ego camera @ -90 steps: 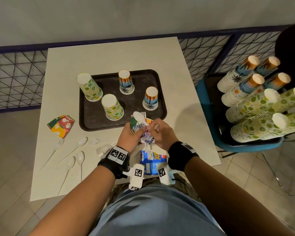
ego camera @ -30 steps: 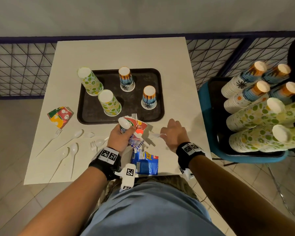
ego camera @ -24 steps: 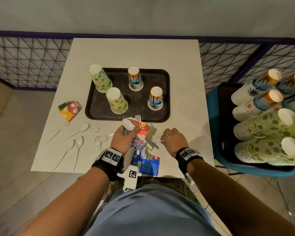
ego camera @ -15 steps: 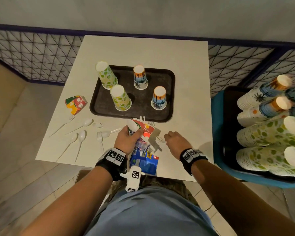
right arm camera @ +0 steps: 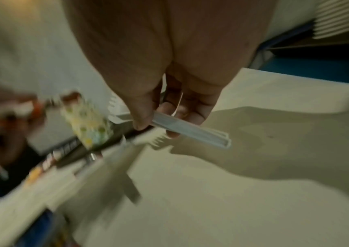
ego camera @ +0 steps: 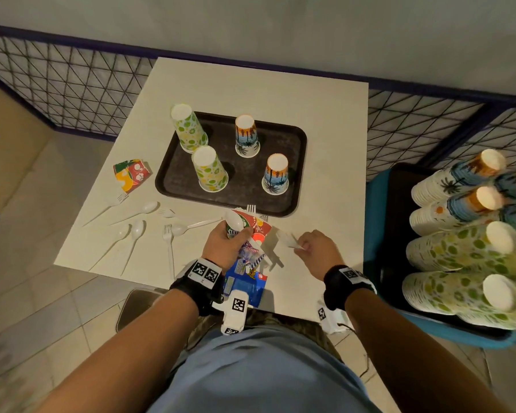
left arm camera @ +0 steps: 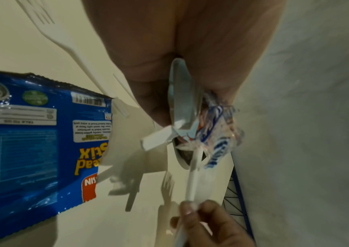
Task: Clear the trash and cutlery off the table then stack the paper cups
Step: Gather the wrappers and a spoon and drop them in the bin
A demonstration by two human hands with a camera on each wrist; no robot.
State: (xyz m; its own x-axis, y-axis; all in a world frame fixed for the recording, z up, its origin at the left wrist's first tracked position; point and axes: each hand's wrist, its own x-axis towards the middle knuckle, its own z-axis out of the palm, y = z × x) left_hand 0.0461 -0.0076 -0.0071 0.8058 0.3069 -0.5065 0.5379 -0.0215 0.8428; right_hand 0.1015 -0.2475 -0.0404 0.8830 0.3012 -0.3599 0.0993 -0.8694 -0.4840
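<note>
Since three seconds back the hands have split: right hand (ego camera: 313, 248) left the bundle and moved toward the right edge of the bench (ego camera: 334, 150), and now pinches a white plastic fork (right arm camera: 182, 127) between thumb and fingers, handle sticking out, lifted off the surface. Left hand (ego camera: 224, 245) is clenched round the bundle (ego camera: 251, 231): a red printed paper cup used as a bin, with a spoon, fork tines and crumpled wrappers stuffed in, held just above the near edge. Likely reason: one hand carries, the other feeds.

Blue snack packet (ego camera: 245, 284) lies flat at the near edge, between the wrists. Loose spoons and forks (ego camera: 137, 231) lie scattered toward the near-left corner; a crushed carton (ego camera: 130, 174) sits by the left edge. Four paper cups (ego camera: 210, 169) stand upside down on the dark tray (ego camera: 295, 138) mid-bench, unstacked.

Judgement: cutlery clearing is partway; the fork probably goes into the bundle next. Stacking not started.
</note>
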